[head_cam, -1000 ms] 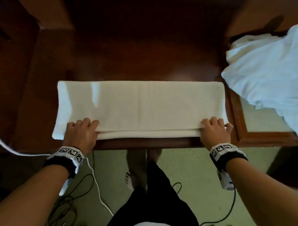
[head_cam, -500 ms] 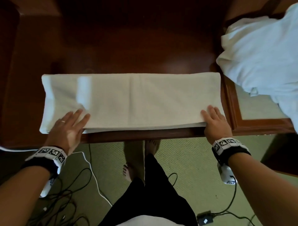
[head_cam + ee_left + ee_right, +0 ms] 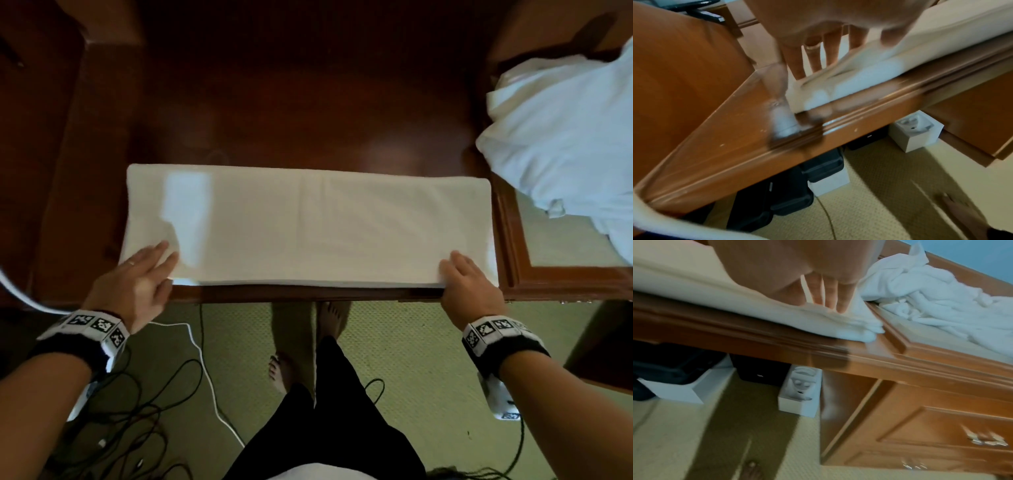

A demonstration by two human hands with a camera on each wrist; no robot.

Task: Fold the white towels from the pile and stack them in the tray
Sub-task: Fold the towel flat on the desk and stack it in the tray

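Note:
A white towel (image 3: 308, 222), folded into a long strip, lies along the near edge of the dark wooden table (image 3: 291, 102). My left hand (image 3: 154, 263) lies flat on its near left corner with straight, spread fingers (image 3: 813, 55), blurred by motion. My right hand (image 3: 459, 270) presses the near right corner with straight fingers (image 3: 830, 295). Neither hand grips the towel (image 3: 900, 53), whose stacked layers (image 3: 849, 324) show in the right wrist view. The pile of crumpled white towels (image 3: 565, 137) lies at the right over a wooden tray (image 3: 507, 240). The same pile (image 3: 931, 293) covers part of the tray (image 3: 898, 340).
A wooden furniture piece (image 3: 41, 154) stands left of the table. Black and white cables (image 3: 191, 377) trail over the green carpet beside my bare feet (image 3: 332, 318). White boxes (image 3: 914, 131) and black cases (image 3: 797, 191) sit under the table. Drawers (image 3: 941, 434) are below the tray.
Both hands' curled fingers on the towel's near edge have straightened and now lie flat. The left hand slid outward towards the left corner. The towel's near edges now line up.

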